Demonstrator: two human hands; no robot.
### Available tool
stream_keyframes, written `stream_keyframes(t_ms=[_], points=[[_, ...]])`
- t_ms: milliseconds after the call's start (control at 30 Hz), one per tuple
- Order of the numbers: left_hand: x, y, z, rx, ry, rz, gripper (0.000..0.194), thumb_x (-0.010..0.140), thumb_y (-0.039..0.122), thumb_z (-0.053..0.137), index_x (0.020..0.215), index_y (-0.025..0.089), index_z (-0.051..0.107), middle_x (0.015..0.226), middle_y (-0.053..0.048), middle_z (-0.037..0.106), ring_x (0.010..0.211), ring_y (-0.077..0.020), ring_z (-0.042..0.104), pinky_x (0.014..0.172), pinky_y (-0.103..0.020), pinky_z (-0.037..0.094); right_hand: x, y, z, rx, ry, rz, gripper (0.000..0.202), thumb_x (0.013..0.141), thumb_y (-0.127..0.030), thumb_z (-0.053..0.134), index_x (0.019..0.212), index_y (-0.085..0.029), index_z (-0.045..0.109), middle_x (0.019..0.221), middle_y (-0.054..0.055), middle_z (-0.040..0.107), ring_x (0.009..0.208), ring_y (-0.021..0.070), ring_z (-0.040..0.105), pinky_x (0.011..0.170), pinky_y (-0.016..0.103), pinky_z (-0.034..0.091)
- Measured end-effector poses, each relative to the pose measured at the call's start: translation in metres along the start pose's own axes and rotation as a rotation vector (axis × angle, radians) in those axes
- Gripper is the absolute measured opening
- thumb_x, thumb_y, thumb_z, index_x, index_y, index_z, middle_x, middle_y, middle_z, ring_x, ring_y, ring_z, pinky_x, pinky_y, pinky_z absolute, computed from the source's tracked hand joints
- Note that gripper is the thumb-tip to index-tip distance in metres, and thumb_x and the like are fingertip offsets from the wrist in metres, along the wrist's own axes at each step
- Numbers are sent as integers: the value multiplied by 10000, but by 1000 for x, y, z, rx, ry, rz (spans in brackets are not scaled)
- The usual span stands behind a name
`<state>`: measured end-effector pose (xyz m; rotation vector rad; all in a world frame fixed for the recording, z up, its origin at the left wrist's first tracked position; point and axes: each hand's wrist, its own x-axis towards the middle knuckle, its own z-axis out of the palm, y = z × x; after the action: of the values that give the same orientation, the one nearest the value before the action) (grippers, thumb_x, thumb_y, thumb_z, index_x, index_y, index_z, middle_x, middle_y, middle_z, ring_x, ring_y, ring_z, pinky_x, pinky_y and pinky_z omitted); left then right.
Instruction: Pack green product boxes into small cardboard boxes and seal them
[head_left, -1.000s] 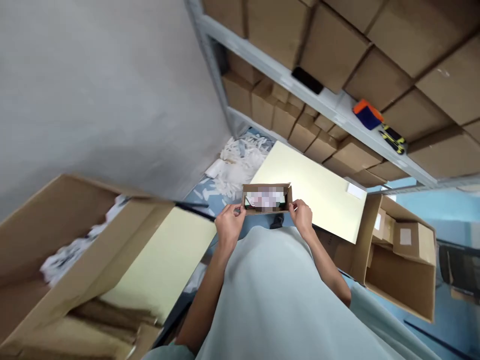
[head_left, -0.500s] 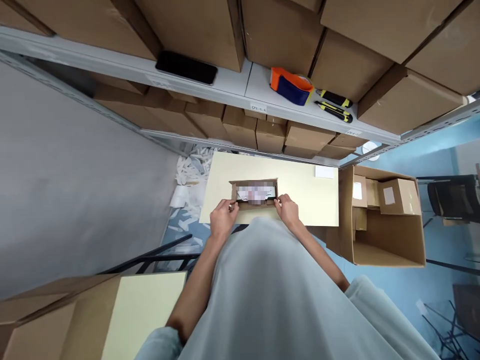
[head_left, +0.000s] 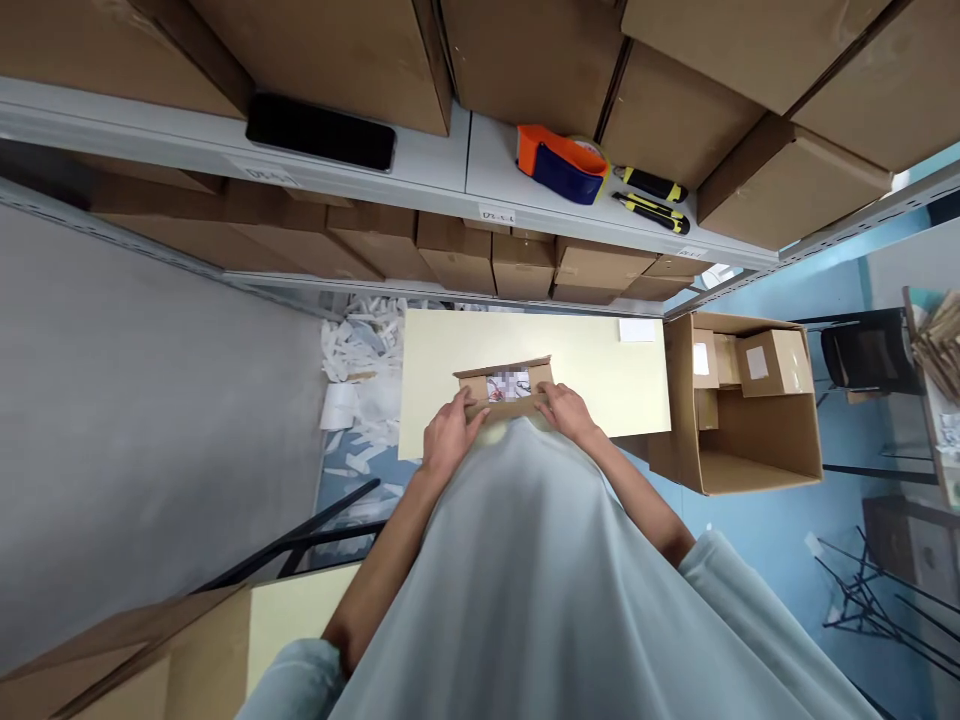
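Observation:
A small cardboard box (head_left: 504, 407) lies on the pale yellow tabletop (head_left: 615, 390) right in front of me. Its short end flaps are folded inward, and between them a strip of the contents shows, blurred, so I cannot tell what it is. My left hand (head_left: 448, 435) pinches the box's near left corner, with the thumb on the near side. At the near right corner, my right hand (head_left: 568, 410) holds the near flap between thumb and fingers. The far long flap stands up.
Above the table, a shelf (head_left: 427, 165) carries cartons, a black phone (head_left: 321, 132), an orange-and-blue tape dispenser (head_left: 562, 165) and yellow-black utility knives (head_left: 652, 212). A large open carton (head_left: 757, 475) with smaller boxes stands right. White scraps (head_left: 364, 350) lie left. A white label (head_left: 637, 330) is on the table.
The box's short end flaps have been folded inward over the contents, leaving a narrower strip visible. Both hands have moved slightly inward along the near edge. The camera view has shifted a little.

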<state>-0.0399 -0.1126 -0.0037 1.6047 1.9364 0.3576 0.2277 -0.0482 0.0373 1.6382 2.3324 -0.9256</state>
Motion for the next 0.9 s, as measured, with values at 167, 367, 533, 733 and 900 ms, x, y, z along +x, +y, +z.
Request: stream_keyframes(t_ms=[167,367,533,733,900], points=[[18,-8,-3,21,176,58,944,973,373,798,1775,123,368,1667,-297,492,1449,-438,632,1119,-545,626,13,-5,-7,-74,137,186,675,1143,-234,610,1776,-182,381,1526,196,644,1247,295,724,1072,409,619],[22,-27,1,-33,80,258,303,1048,309,663,1311,223,789,1408,-198,674,1347,-403,634,1184,-574,571,15,5,-12,-106,138,137,317,1192,-367,593,1422,-208,742,1466,164,633,1218,272,711,1017,359,602],[16,-36,20,-267,125,61,272,1064,377,644,1171,227,843,1304,-131,700,1090,-276,742,1074,-446,645,18,12,2,27,107,210,300,1209,-316,518,1341,-240,777,1322,106,697,1005,213,729,942,317,572],[28,-29,23,-356,164,-124,210,999,320,706,1089,221,868,1183,-84,768,904,-217,764,1000,-387,658,28,16,12,237,184,277,242,1114,-187,584,1193,-237,808,1223,55,742,886,173,724,951,297,550],[50,-16,20,-280,97,-99,195,989,290,693,1046,230,870,1164,-72,778,869,-216,766,926,-357,644,28,21,7,315,201,351,235,1088,-181,655,1246,-230,822,1278,67,765,911,174,756,971,295,562]])
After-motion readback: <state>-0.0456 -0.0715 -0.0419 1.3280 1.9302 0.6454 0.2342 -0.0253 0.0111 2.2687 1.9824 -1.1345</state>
